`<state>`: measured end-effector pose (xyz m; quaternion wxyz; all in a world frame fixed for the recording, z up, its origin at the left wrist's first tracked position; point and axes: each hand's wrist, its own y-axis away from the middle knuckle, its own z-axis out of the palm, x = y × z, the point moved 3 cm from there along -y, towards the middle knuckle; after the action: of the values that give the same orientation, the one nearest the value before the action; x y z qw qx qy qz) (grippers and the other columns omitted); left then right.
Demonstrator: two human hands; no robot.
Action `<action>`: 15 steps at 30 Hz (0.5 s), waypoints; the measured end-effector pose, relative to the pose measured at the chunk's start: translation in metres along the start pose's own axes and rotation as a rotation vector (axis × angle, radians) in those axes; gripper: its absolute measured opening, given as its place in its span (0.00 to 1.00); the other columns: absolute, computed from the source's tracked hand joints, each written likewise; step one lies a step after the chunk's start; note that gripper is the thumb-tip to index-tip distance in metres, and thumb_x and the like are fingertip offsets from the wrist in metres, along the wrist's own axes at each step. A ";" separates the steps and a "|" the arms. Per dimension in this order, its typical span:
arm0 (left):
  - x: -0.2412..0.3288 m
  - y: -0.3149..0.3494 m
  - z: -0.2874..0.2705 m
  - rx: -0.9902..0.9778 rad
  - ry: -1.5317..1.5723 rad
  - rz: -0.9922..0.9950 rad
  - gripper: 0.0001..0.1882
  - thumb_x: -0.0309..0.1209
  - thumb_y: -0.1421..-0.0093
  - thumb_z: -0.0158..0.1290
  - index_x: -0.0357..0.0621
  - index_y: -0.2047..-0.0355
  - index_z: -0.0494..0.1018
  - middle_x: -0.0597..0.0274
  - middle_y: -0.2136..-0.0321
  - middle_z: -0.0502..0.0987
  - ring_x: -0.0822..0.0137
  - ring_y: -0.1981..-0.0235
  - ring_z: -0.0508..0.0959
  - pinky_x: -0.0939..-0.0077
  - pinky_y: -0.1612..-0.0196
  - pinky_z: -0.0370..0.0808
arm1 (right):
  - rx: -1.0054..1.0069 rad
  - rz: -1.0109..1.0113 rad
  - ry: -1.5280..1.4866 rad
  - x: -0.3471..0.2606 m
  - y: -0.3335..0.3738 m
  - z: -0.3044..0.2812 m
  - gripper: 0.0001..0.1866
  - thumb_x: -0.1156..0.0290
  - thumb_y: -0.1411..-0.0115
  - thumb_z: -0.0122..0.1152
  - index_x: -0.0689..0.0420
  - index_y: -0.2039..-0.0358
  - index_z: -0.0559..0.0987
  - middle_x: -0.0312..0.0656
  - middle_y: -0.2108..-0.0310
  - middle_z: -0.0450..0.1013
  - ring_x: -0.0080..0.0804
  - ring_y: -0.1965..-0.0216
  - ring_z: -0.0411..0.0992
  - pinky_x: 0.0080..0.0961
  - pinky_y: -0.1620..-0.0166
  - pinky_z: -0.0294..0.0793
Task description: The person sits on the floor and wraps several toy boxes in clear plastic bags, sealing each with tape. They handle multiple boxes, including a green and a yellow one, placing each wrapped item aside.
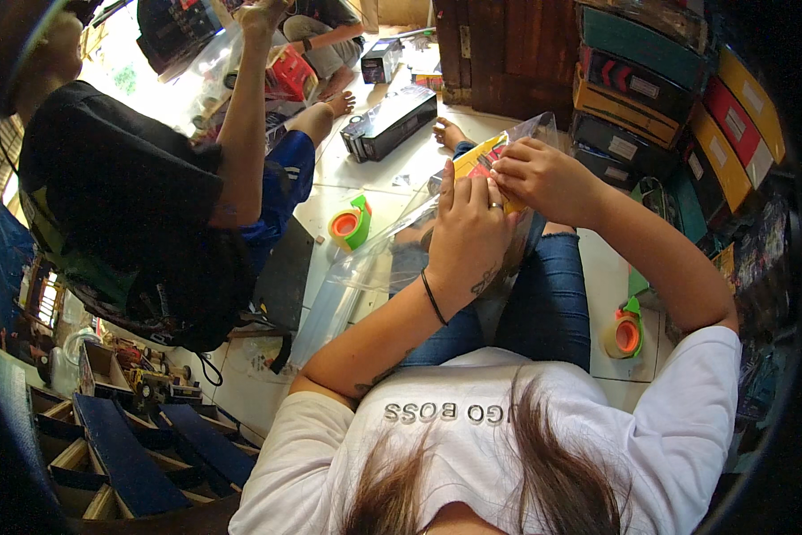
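Observation:
Over my lap lies a yellow and red box (466,164) in loose clear plastic film (370,254), which trails off to the left. My left hand (472,227) is on the near side of the box, index finger straight and the other fingers bent over it, their tips hidden. Against the box's upper right edge, my right hand (539,178) has thumb and fingers pinched together on the film. An orange and green tape dispenser (350,225) stands on the floor to the left. Another tape dispenser (624,333) is beside my right thigh.
A person in a black shirt (124,196) sits close on my left; another person (329,40) sits farther off near a red package (289,73). A black box (390,123) lies on the tiles ahead. Stacked boxes (633,116) line the right. A wooden rack (71,455) occupies the lower left.

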<state>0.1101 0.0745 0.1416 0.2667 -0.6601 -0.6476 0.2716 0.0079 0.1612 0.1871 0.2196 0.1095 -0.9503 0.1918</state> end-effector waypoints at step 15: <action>0.016 0.014 -0.009 0.055 -0.004 0.167 0.20 0.31 0.49 0.50 0.31 0.58 0.72 0.48 0.56 0.72 0.55 0.51 0.71 0.56 0.37 0.58 | 0.028 -0.003 -0.049 0.010 0.000 -0.002 0.10 0.68 0.49 0.55 0.59 0.68 0.79 0.40 0.64 0.72 0.35 0.57 0.70 0.31 0.49 0.69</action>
<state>0.1263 0.0907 0.1378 0.2599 -0.7037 -0.5833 0.3116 -0.0003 0.1608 0.1928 0.1952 0.1187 -0.9523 0.2021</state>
